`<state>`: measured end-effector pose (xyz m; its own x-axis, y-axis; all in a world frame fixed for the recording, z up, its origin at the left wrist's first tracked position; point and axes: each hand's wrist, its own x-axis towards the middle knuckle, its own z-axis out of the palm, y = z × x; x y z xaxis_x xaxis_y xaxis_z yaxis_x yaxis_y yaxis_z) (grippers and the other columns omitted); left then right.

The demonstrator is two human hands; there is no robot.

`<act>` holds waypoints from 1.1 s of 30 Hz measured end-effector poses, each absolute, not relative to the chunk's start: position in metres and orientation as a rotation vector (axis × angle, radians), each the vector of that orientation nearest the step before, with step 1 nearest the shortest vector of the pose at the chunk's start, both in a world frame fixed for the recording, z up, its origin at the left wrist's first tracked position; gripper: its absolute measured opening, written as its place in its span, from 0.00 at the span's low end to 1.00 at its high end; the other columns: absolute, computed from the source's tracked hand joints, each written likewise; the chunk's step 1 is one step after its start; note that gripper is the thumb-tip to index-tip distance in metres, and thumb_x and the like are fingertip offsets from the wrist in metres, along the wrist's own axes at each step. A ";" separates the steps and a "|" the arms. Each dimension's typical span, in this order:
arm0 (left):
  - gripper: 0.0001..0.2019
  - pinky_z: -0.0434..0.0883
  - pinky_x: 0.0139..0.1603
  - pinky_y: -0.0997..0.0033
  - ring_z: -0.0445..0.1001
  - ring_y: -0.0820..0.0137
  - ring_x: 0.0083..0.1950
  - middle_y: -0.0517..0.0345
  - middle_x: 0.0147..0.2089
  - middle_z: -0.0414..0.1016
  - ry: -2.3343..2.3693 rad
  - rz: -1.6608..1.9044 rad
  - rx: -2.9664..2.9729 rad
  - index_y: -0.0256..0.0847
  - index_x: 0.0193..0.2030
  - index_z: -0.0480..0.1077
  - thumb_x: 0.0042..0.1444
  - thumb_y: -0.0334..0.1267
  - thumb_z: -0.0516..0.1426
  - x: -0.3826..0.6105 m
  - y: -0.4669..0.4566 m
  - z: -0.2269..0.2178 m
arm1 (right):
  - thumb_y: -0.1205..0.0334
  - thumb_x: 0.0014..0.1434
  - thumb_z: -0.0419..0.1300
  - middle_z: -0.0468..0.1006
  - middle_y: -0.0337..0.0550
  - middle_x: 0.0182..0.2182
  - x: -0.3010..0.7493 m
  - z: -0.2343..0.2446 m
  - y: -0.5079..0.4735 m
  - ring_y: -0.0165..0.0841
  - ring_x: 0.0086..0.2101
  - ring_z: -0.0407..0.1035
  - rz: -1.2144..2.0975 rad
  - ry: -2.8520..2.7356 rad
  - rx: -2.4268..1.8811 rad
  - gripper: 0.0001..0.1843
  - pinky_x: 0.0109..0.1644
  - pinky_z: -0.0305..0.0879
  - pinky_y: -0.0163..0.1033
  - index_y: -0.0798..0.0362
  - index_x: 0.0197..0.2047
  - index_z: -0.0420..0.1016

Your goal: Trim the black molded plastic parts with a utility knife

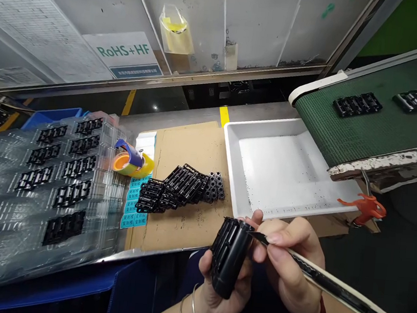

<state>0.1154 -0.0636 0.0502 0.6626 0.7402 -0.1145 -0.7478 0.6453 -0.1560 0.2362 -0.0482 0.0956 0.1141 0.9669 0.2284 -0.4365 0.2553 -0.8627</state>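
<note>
My left hand (226, 301) is wrapped round a black ribbed plastic part (231, 259), which stands tilted above my lap near the table's front edge. In my right hand (296, 266) is a slim craft knife (343, 292) with a pale handle, pinched close to its blade. The dark blade tip touches or nearly touches the upper end of the part. Behind my hands, several similar black plastic parts (187, 184) lie piled on a sheet of cardboard (182, 235).
Left, clear plastic trays (106, 205) hold black parts, beside tape rolls (130, 163) and blue-green labels (129, 217). A white tray (232, 178) with dark specks stands behind my right hand. Back right, a green conveyor belt (318, 127) carries parts; orange-handled pliers (369, 206) hang below.
</note>
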 end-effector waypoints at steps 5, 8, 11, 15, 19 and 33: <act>0.30 0.68 0.27 0.96 0.67 0.84 0.25 0.62 0.33 0.76 0.177 0.897 -0.172 0.43 0.55 0.76 0.47 0.51 0.72 0.117 -0.064 0.051 | 0.67 0.68 0.60 0.79 0.32 0.30 0.237 0.096 -0.051 0.27 0.31 0.76 1.211 -0.974 -0.689 0.09 0.68 0.66 0.57 0.42 0.46 0.77; 0.28 0.68 0.25 0.94 0.64 0.83 0.23 0.63 0.29 0.72 0.222 0.905 -0.133 0.42 0.52 0.78 0.46 0.52 0.72 0.115 -0.064 0.052 | 0.65 0.69 0.60 0.79 0.32 0.29 0.236 0.094 -0.051 0.28 0.30 0.76 1.209 -0.939 -0.677 0.07 0.66 0.67 0.59 0.41 0.45 0.77; 0.23 0.68 0.25 0.93 0.62 0.83 0.24 0.62 0.28 0.70 0.229 0.872 -0.113 0.39 0.44 0.79 0.46 0.52 0.72 0.112 -0.064 0.049 | 0.65 0.68 0.61 0.78 0.32 0.29 0.235 0.091 -0.052 0.29 0.30 0.75 1.210 -0.898 -0.693 0.07 0.66 0.67 0.61 0.41 0.44 0.76; 0.30 0.68 0.23 0.89 0.59 0.81 0.23 0.63 0.29 0.71 0.273 0.916 -0.106 0.43 0.52 0.77 0.44 0.55 0.72 0.113 -0.067 0.041 | 0.65 0.68 0.60 0.79 0.32 0.30 0.236 0.088 -0.051 0.30 0.30 0.75 1.257 -0.932 -0.661 0.08 0.67 0.64 0.62 0.40 0.45 0.76; 0.33 0.65 0.20 0.86 0.55 0.81 0.21 0.62 0.30 0.74 0.344 0.947 -0.081 0.47 0.56 0.77 0.43 0.56 0.72 0.114 -0.068 0.039 | 0.63 0.67 0.60 0.78 0.31 0.26 0.239 0.092 -0.048 0.29 0.27 0.72 1.344 -0.937 -0.567 0.07 0.70 0.58 0.61 0.42 0.44 0.78; 0.34 0.77 0.32 0.79 0.79 0.66 0.47 0.61 0.58 0.68 0.150 1.101 0.347 0.70 0.64 0.62 0.52 0.54 0.68 0.109 -0.051 0.060 | 0.51 0.71 0.56 0.81 0.31 0.21 0.273 0.093 -0.037 0.28 0.22 0.75 1.079 -0.880 -0.918 0.12 0.59 0.71 0.43 0.43 0.43 0.80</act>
<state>0.1091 -0.0510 0.0604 0.4491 0.8919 0.0520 -0.8456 0.4055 0.3472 0.2727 -0.0373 0.0928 0.2350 0.9627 0.1343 -0.3252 0.2081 -0.9225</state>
